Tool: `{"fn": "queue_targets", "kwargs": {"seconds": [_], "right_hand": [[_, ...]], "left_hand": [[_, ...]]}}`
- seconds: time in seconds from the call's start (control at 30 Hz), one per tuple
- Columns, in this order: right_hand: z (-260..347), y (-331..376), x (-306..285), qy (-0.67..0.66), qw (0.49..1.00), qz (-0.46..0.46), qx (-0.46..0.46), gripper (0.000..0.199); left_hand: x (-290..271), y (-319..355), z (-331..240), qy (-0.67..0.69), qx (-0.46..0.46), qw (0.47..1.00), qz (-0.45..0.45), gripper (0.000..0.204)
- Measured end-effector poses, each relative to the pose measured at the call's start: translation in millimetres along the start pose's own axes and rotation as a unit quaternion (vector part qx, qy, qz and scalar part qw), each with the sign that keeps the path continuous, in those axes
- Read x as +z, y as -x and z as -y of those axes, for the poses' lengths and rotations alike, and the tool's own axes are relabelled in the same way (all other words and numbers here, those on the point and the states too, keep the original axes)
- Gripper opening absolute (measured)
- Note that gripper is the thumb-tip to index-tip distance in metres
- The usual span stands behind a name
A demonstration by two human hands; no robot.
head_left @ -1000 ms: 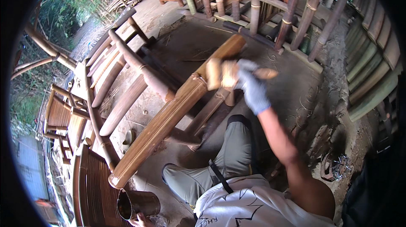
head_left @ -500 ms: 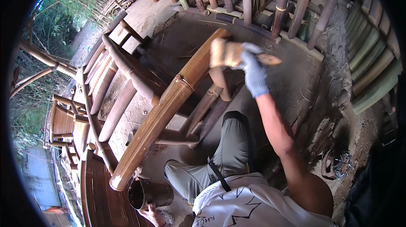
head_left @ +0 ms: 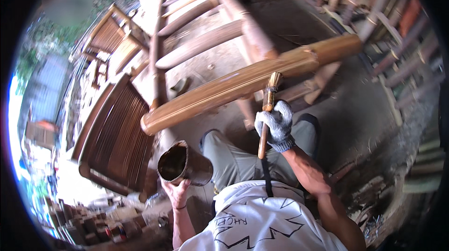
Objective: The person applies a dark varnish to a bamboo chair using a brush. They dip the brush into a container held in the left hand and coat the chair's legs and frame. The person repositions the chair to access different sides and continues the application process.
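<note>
In my right hand [head_left: 279, 126], which wears a grey knit glove, is a wooden-handled paintbrush [head_left: 268, 99]. Its bristles point away from me, at or just over the near side of a thick bamboo pole [head_left: 224, 86]; I cannot tell whether they touch. That pole is glossy golden brown and lies slantwise across the top of a bamboo frame. My bare left hand [head_left: 177, 192] is closed round the lower side of a dark, round pot [head_left: 194, 166]. The pot tilts with its mouth to the left, and dark liquid seems to lie inside.
A slatted bamboo panel [head_left: 117, 141] stands left of the pot. Behind the pole runs a ladder-like bamboo frame [head_left: 201, 36], with a bamboo chair [head_left: 110, 40] at the far left. Upright bamboo poles [head_left: 374, 12] line the right side. Cut pieces [head_left: 89, 220] are stacked at lower left.
My right hand with the brush has come back from the pole's far end toward me. The view has turned left, and the pot in my left hand is raised and shows more.
</note>
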State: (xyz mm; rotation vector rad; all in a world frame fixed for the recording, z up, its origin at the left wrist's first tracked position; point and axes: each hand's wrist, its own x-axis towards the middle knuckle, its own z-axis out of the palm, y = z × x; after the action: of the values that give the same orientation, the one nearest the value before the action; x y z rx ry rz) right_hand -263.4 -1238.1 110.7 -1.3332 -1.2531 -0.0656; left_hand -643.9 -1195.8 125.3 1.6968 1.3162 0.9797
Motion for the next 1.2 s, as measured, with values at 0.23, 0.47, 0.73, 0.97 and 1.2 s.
{"fn": "queue_targets", "kwargs": {"seconds": [0.23, 0.47, 0.73, 0.97, 1.2], "right_hand": [[56.5, 11.7, 89.3, -0.295, 0.922, 0.07, 0.24, 0.027], [80.5, 8.8, 180.7, -0.001, 0.94, 0.195, -0.279, 0.017], [144.9, -46.7, 232.7, -0.123, 0.913, 0.206, -0.33, 0.023], [181.8, -148.5, 157.2, -0.275, 0.8, 0.504, -0.175, 0.032], [178.5, -137.7, 126.4, -0.035, 0.729, 0.638, -0.245, 0.027]], "left_hand": [[-18.0, 5.9, 0.6, 0.124, -0.008, 0.992, -0.033, 0.092], [-41.2, 19.8, 20.3, 0.113, -0.003, 0.989, -0.096, 0.094], [-59.2, 30.8, 39.4, 0.209, 0.01, 0.976, -0.066, 0.105], [-28.1, -6.1, 32.6, 0.242, 0.065, 0.967, 0.051, 0.105], [2.7, -36.6, 3.9, 0.14, 0.11, 0.972, 0.151, 0.103]]}}
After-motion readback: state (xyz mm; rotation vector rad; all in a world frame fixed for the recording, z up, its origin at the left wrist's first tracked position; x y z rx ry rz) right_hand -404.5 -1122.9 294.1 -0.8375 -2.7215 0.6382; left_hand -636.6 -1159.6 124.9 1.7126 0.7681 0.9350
